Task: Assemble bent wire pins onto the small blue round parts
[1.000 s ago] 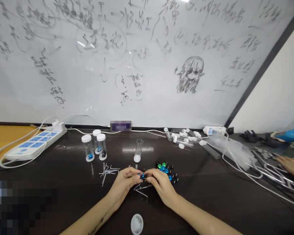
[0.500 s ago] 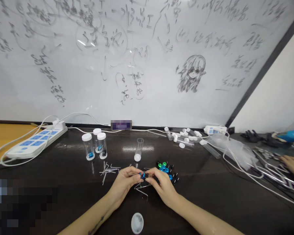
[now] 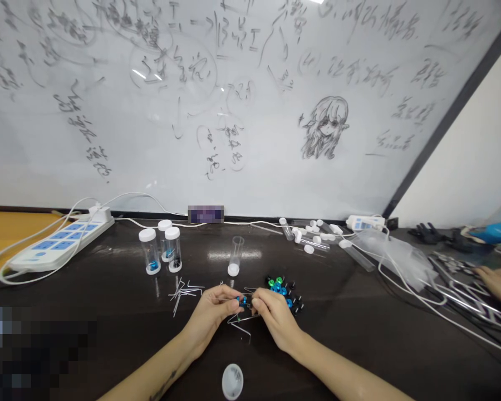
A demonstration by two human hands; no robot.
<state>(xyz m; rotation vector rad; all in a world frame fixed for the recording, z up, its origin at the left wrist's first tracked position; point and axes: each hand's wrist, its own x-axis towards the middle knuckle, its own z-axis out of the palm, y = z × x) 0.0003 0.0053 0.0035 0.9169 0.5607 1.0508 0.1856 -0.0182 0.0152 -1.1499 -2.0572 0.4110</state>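
Note:
My left hand (image 3: 215, 309) pinches a small blue piece (image 3: 242, 301) between thumb and fingertips, just above the dark table. Close beside it, my right hand (image 3: 275, 314) has its thumb and fingers pressed together at the piece's right side, where something dark shows; what exactly these fingers grip is mostly hidden. Thin bent metal rods (image 3: 242, 329), like small hex keys, lie under the hands. To the left is a pile of similar rods (image 3: 186, 291). Right of my hands sits a cluster of small blue, green and black knob-like parts (image 3: 280, 288) with metal pins.
A clear tube (image 3: 236, 252) stands on a white cap beyond my hands. Several capped tubes (image 3: 149, 248) holding small parts are at left, near a power strip (image 3: 62, 242). A white round dish (image 3: 232, 381) lies in front. Another person's hand (image 3: 499, 283) is at far right.
My right fingers have curled more and shifted slightly right, away from the blue piece. My left hand keeps its pinch almost in place.

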